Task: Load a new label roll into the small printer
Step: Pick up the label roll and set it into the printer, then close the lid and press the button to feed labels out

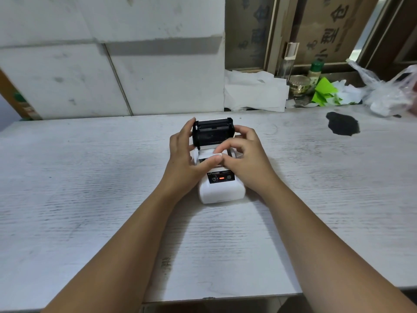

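My left hand (184,152) and right hand (242,152) pinch the label strip (206,153) over the open printer (220,188) on the table (90,199); I'd pull it straight, centred, past the slot before shutting the lid (212,132).

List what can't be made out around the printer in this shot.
- Label roll, head view: mostly covered by both hands; seating unclear.
- Printer compartment: hidden behind left hand and right hand.
- Panel text: too small.
- Open lid interior: too dark.
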The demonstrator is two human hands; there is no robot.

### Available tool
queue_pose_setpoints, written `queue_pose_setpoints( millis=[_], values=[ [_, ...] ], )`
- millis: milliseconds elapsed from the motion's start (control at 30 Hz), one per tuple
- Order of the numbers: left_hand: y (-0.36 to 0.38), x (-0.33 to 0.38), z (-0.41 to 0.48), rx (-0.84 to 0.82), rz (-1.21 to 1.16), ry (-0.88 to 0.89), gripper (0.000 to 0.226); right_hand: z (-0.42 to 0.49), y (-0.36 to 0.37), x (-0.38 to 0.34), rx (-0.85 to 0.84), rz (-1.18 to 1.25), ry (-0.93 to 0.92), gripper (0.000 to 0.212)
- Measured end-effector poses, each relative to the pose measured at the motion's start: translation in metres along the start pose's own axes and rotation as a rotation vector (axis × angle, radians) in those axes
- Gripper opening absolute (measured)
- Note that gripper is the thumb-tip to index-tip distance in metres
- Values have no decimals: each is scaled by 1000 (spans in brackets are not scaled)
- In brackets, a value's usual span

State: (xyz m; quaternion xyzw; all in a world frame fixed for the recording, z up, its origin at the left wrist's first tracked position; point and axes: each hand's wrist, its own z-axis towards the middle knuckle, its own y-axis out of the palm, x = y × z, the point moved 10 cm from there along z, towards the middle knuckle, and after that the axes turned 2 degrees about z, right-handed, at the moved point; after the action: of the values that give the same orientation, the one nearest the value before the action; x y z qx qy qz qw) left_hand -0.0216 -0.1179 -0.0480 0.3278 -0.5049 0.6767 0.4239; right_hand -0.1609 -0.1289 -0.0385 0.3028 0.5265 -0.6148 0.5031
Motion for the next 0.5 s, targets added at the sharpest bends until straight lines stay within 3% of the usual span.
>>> queue_pose_setpoints(
  millis=[267,500],
  values=[
    [7,7,0,-84,28,119,109,-9,-7,3,26,87,23,18],
    [7,19,-3,-89,193,220,92,-28,-16,7,122,77,19,19]
  ],
)
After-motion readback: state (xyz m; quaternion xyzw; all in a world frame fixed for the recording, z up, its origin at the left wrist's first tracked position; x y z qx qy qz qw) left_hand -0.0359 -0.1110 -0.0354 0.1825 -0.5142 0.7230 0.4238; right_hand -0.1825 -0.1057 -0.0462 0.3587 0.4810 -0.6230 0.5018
